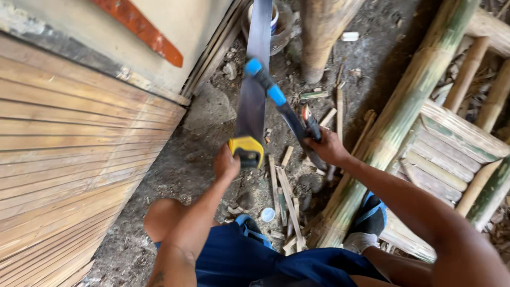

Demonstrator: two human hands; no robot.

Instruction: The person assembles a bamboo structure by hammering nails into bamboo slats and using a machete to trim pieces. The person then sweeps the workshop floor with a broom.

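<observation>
Steel handsaw blade with a yellow and black handle (pixel 249 106) points away toward the far wall, held over the dirt floor (pixel 212 122); the left hand (pixel 227 162) is clenched round that handle. Just right of it, the right hand (pixel 328 148) grasps a dark long-handled tool with blue grips and a red part (pixel 289 114), whose shaft crosses the blade near its middle. Split bamboo offcuts (pixel 284 194) litter the ground beneath. A thick green bamboo pole (pixel 404 106) slants at right, beside a slatted bamboo frame (pixel 451 154). A woven bamboo-strip panel (pixel 69 159) fills the left.
</observation>
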